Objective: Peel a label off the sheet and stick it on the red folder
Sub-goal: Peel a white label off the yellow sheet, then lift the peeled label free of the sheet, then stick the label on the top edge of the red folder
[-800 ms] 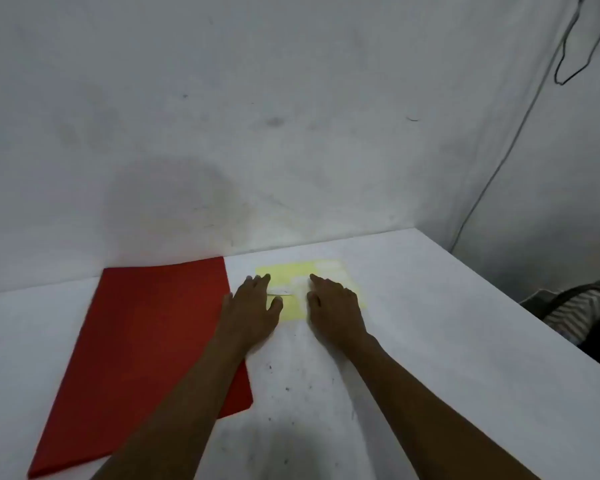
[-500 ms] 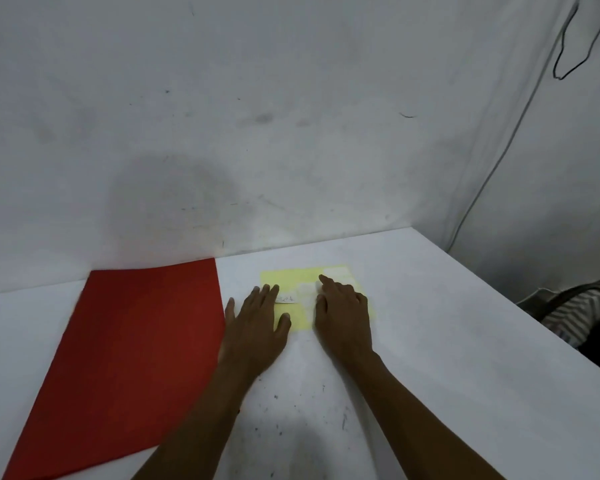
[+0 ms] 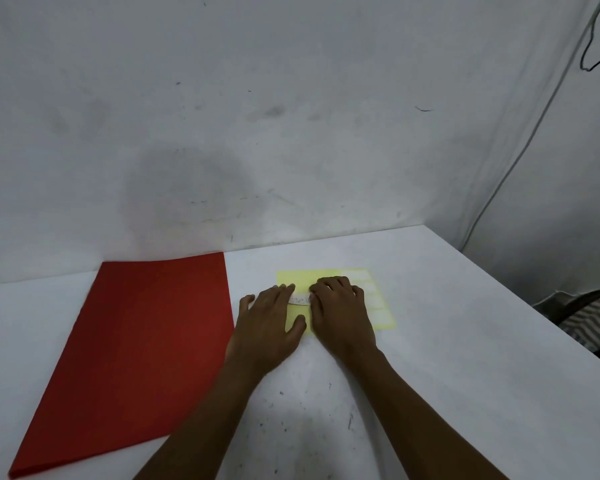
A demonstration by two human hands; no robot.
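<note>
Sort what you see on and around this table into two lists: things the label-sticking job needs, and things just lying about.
Needed for the job:
red folder
yellow label sheet
white label between the fingers
left hand
right hand

Just lying about:
black cable hanging on the wall
striped cloth beside the table
</note>
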